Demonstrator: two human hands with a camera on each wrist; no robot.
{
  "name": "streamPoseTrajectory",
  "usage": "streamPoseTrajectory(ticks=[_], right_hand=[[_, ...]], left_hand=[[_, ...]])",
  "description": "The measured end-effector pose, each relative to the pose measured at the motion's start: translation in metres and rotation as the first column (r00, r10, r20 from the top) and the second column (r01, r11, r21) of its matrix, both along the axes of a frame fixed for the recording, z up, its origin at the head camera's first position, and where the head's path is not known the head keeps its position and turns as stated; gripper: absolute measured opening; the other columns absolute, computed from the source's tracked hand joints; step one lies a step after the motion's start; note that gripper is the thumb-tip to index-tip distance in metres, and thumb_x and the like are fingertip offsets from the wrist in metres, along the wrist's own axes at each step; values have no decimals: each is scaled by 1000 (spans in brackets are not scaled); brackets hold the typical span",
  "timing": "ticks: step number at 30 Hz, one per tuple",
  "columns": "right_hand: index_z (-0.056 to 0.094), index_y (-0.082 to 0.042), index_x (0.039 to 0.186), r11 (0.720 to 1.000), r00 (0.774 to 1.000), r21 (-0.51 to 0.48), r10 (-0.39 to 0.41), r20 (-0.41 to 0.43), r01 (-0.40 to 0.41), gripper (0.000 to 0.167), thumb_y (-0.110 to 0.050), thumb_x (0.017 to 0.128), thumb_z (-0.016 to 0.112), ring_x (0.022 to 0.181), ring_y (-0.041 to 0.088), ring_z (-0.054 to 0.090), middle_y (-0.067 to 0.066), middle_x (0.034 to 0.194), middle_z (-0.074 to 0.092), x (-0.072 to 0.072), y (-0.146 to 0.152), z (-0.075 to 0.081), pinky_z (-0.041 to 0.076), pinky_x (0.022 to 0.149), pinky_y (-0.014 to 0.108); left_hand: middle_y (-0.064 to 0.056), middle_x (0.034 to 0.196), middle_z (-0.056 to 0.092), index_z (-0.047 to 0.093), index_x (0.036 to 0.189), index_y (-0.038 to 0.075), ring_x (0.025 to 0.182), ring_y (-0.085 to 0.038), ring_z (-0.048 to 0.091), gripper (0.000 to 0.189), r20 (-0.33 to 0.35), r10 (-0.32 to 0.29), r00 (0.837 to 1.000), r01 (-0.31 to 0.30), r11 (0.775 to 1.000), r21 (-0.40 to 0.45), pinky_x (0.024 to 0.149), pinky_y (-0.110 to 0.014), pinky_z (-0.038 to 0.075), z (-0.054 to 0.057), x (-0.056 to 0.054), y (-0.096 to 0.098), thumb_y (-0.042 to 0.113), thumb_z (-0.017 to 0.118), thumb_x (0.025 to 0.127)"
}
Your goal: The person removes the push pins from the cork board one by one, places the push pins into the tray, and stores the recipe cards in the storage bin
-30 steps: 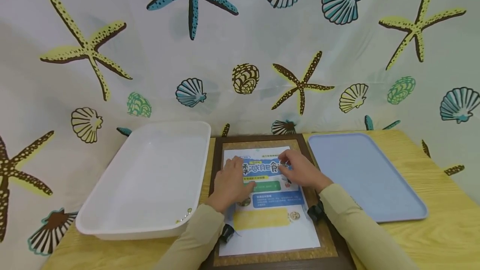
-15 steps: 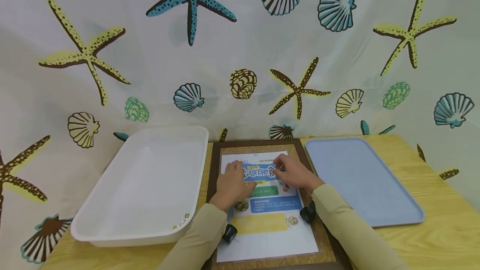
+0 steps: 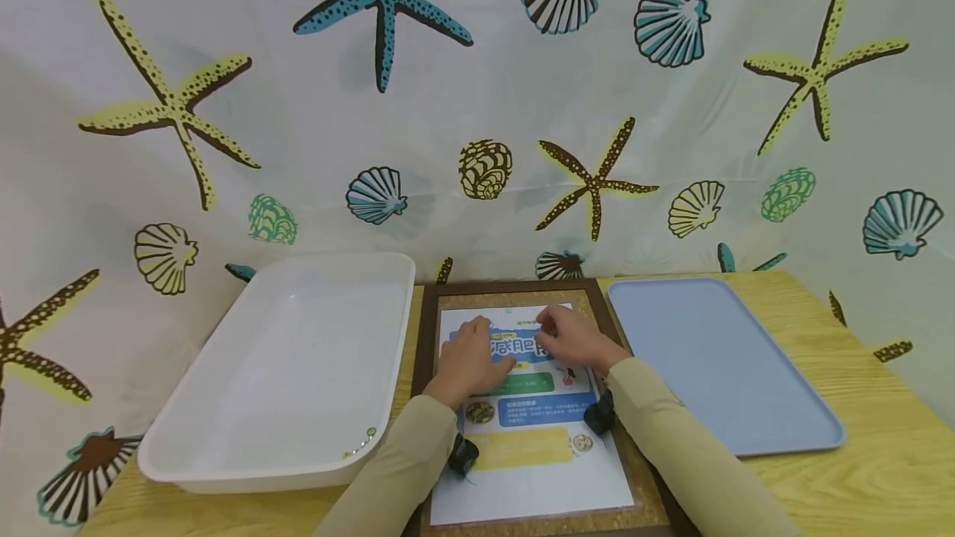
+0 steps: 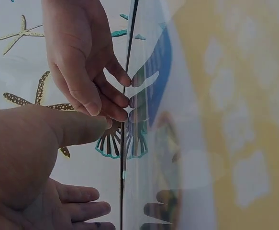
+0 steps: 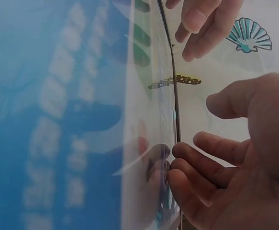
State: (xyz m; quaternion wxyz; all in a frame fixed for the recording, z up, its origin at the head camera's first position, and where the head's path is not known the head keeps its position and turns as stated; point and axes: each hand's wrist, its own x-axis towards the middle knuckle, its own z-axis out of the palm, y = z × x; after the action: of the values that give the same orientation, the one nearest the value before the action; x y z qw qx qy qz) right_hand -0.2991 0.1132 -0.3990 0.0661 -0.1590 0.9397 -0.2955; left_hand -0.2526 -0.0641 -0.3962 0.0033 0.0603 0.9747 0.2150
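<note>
A printed sheet [image 3: 545,491] with blue, green and yellow panels lies on a cork board in a dark frame [image 3: 423,363]. My left hand [image 3: 468,365] is over the upper left of the sheet, thumb spread to the right. My right hand [image 3: 576,338] is over its upper right, with loosely bent fingers. In the right wrist view, fingertips of the right hand [image 5: 273,143] touch a glossy, reflecting surface over the print. The left wrist view shows the left hand [image 4: 15,148] with straight fingers close to that surface. Neither hand holds anything visible.
A deep white tub [image 3: 291,371] stands left of the board, on the yellow wood table [image 3: 843,487]. To the right lies a shallow blue tray [image 3: 716,363]. Behind hangs a white cloth [image 3: 448,230] with starfish and shell prints.
My right hand has shifted left over the sheet, and the left hand slightly right, so they are closer together. The head view has tilted up a little. Tub, tray and board keep their places.
</note>
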Motion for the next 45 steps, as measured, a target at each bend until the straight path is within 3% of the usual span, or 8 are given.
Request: streamPoseTrajectory(ticks=[12, 20, 26, 34, 39, 45], right_hand=[[57, 2, 122, 1000, 1000, 10, 20, -3, -20, 34, -18, 94, 59, 101, 24, 60, 15, 113, 62, -14, -7, -7, 49, 94, 43], [58, 1, 123, 1000, 999, -24, 3, 43, -2, 35, -19, 94, 59, 100, 23, 59, 14, 113, 63, -25, -8, -12, 49, 94, 42], [57, 1, 123, 1000, 999, -26, -4, 50, 5, 36, -19, 94, 59, 93, 21, 58, 13, 109, 62, -30, -11, -11, 50, 90, 41], [57, -3, 122, 998, 996, 3, -70, 56, 70, 34, -20, 93, 58, 99, 24, 62, 16, 114, 63, -35, -18, -13, 51, 90, 42], [58, -2, 121, 995, 994, -23, -93, 55, 94, 32, -18, 94, 58, 99, 25, 61, 15, 113, 63, -37, -24, -14, 51, 89, 42], [59, -3, 118, 995, 994, -19, -97, 45, 98, 32, -24, 94, 61, 93, 22, 60, 13, 108, 64, -40, -31, -9, 50, 89, 41]], left_hand=[[-21, 135, 50, 42, 139, -3, 123, -34, 49, 72, 50, -17, 999, 13, 998, 68, 107, -53, 36, -8, -8, -4, 38, 69, 86], [-18, 130, 53, 46, 135, -1, 118, -31, 49, 69, 9, 15, 1000, -16, 994, 107, 110, -52, 30, -17, -17, -8, 36, 71, 83], [-17, 139, 48, 45, 136, 0, 132, -34, 40, 70, -3, 14, 1000, -14, 994, 104, 113, -57, 23, -18, -22, -7, 36, 72, 82], [-16, 151, 38, 46, 138, 1, 144, -35, 26, 70, 20, 19, 1000, -21, 993, 113, 116, -57, 15, -21, -26, -4, 39, 69, 84], [-16, 154, 33, 45, 140, 2, 146, -37, 21, 69, 35, 20, 999, -24, 994, 107, 117, -57, 11, -22, -28, -3, 39, 67, 85], [-16, 156, 30, 45, 141, 2, 146, -38, 20, 69, 47, 3, 999, -5, 999, 43, 117, -58, 12, -19, -31, -3, 41, 64, 87]])
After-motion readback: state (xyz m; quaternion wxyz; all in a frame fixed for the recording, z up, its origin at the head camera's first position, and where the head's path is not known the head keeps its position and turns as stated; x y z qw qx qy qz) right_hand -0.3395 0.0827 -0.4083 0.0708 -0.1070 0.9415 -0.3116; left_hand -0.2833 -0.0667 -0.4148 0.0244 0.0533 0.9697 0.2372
